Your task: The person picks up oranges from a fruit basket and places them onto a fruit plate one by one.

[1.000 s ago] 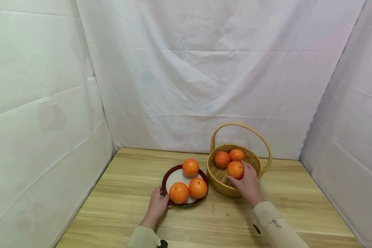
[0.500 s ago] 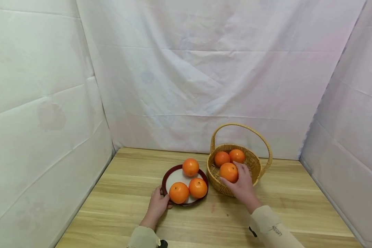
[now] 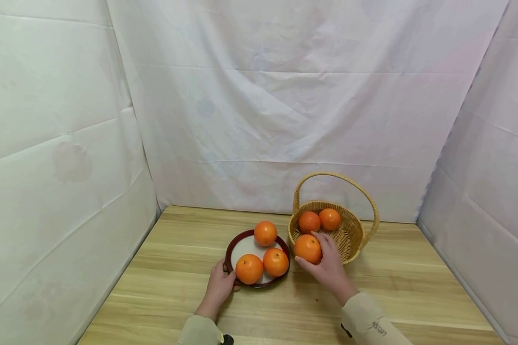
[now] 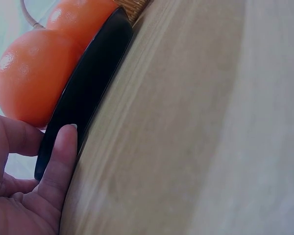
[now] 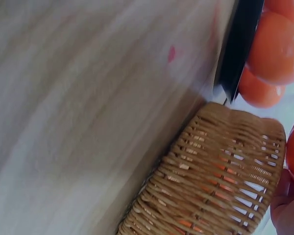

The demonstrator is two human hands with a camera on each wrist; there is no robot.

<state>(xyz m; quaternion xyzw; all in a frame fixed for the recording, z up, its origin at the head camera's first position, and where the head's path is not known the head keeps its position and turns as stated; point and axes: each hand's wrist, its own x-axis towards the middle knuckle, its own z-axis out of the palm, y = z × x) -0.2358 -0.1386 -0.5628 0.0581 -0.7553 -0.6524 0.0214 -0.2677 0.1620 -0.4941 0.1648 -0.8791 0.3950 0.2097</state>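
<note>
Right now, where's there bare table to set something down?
Free: tabletop left of the plate and left hand, right of the basket, and between the sleeves. Crowded: the plate and basket sit nearly together, with the right hand holding an orange by the basket's rim.

One short line of dark lettering (image 3: 378, 328) runs along the beige right sleeve (image 3: 361, 311), too blurred to read.

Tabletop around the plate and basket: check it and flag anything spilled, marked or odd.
A small red spot marks the wood tabletop in front of the basket, with a fainter reddish smear near it. They look odd against the pale grain; whether stain or spill, I cannot tell. Otherwise nothing stands out.
</note>
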